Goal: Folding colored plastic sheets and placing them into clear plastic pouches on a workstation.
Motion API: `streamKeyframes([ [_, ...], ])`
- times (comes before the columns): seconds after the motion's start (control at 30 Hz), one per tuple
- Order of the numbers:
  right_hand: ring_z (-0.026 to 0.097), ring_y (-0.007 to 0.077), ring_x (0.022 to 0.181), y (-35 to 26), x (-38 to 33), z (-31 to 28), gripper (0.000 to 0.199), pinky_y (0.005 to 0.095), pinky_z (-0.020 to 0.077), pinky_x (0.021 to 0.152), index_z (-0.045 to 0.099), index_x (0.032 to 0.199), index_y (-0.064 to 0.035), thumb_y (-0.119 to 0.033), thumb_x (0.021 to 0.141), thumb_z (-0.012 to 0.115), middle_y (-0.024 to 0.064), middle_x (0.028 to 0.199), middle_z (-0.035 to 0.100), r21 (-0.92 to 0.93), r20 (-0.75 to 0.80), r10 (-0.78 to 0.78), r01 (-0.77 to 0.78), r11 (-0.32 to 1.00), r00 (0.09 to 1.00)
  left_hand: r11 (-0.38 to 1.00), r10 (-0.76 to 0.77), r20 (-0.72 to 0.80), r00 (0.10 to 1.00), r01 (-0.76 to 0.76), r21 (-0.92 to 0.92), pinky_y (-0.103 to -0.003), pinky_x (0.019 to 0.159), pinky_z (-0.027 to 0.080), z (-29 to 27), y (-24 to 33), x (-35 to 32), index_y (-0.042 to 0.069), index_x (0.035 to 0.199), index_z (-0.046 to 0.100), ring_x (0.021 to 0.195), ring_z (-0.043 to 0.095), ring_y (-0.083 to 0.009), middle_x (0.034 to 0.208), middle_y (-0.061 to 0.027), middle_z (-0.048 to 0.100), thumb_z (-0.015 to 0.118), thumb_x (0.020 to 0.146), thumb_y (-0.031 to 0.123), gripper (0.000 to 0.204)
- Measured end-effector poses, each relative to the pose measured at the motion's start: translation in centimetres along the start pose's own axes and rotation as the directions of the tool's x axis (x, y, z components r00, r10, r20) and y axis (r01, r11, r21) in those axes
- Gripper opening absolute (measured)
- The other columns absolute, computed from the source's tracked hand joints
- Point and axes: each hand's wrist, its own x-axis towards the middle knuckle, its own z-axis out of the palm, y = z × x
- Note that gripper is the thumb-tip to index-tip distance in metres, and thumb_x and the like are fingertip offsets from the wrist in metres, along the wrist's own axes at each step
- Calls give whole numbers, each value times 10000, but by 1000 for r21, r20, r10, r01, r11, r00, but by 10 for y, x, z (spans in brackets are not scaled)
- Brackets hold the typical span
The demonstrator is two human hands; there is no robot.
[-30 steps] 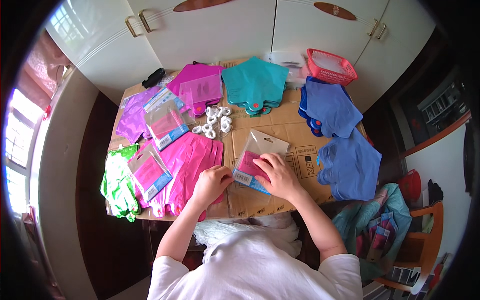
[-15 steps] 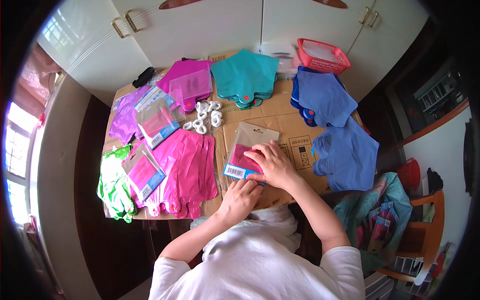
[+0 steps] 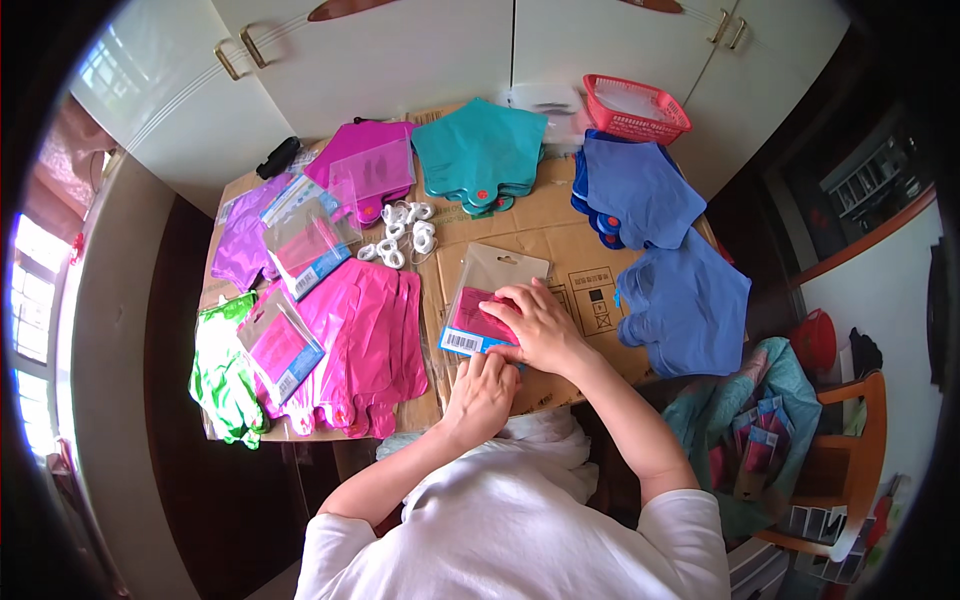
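Observation:
A clear plastic package [image 3: 482, 267] with a hang hole, a blue and white barcode strip and a folded pink foil piece [image 3: 475, 312] inside lies on the cardboard near the table's front. Across its right side rests my right hand [image 3: 540, 328], palm down with the fingers apart and the thumb toward the lower edge. My left hand [image 3: 478, 398] has curled fingers closed at the package's bottom edge, close to the right thumb; its fingertips are partly hidden. Left of the package lie overlapping pink foil balloons [image 3: 375, 350] and white ribbon coils [image 3: 397, 235].
Flat foil balloons in purple [image 3: 243, 235], magenta [image 3: 335, 150], green [image 3: 222, 375], teal [image 3: 480, 150] and blue [image 3: 690, 310] ring the cardboard [image 3: 460, 232]. Two filled packages [image 3: 280, 345] lie on the left piles. A red basket [image 3: 640, 125] stands at the back right; a chair [image 3: 865, 450] holds more packages.
The whole view has shifted slightly, so the table appears a little farther left. Both hands stay at the package with almost the same pose.

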Motion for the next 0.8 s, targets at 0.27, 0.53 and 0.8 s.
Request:
streamKeyframes([
  [0.27, 461, 308, 1191, 2, 0, -1, 632, 543, 310, 1082, 492, 1301, -197, -491, 776, 685, 82, 1245, 467, 11, 4, -37, 37, 999, 999, 996, 40, -149, 988, -51, -72, -391, 721, 381, -19, 0, 1, 99, 860, 570, 883, 506, -252, 923, -68, 530, 654, 789, 145, 119],
  [0.53, 462, 299, 1192, 1, 1, -2, 629, 542, 312, 1081, 496, 1298, -199, -464, 768, 705, 78, 1244, 466, 23, 2, -43, 43, 999, 999, 993, 93, -55, 994, -89, 75, -373, 725, 388, -3, 3, 4, 90, 879, 577, 896, 512, -234, 904, -65, 536, 619, 817, 167, 108],
  [0.8, 457, 301, 1197, 0, 1, -4, 640, 548, 305, 1085, 500, 1300, -196, -509, 771, 680, 87, 1249, 462, 48, 22, -51, 50, 998, 998, 987, 92, -76, 993, -101, -122, -369, 689, 364, -28, 6, -4, 89, 882, 574, 877, 513, -247, 901, -73, 527, 628, 823, 158, 105],
])
